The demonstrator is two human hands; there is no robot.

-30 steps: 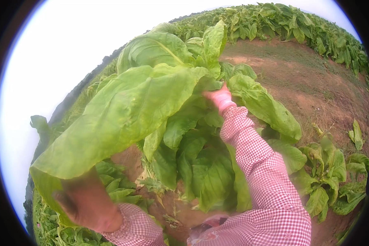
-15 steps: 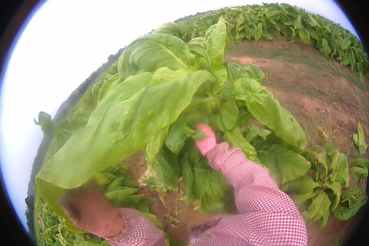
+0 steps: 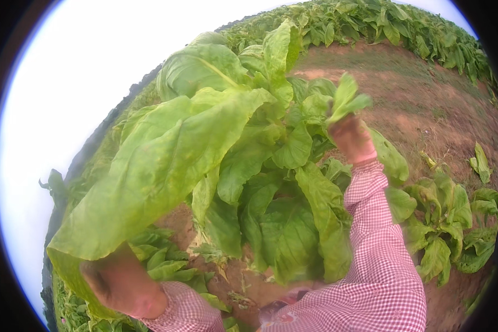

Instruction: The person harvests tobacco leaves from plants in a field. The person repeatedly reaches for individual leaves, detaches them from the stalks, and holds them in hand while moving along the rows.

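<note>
A large, broad-leaved tobacco plant stands before me. My right hand is raised at the plant's right side, closed around a small green shoot whose leaves stick up above the fingers. The shoot is smeared by motion. At lower left, my left hand sits under the drooping end of a huge pale green leaf. Its thumb points up; the other fingers are hidden or blurred, so I cannot tell whether it grips the leaf. Both arms wear red-and-white checked sleeves.
Reddish bare soil stretches to the right. A lower leafy plant grows there, with a yellowish leaf beyond it. A dense row of similar plants runs across the back.
My right hand has moved from the middle of the plant up and to the right, carrying the green shoot. My left hand has stayed nearly in place under the big leaf.
</note>
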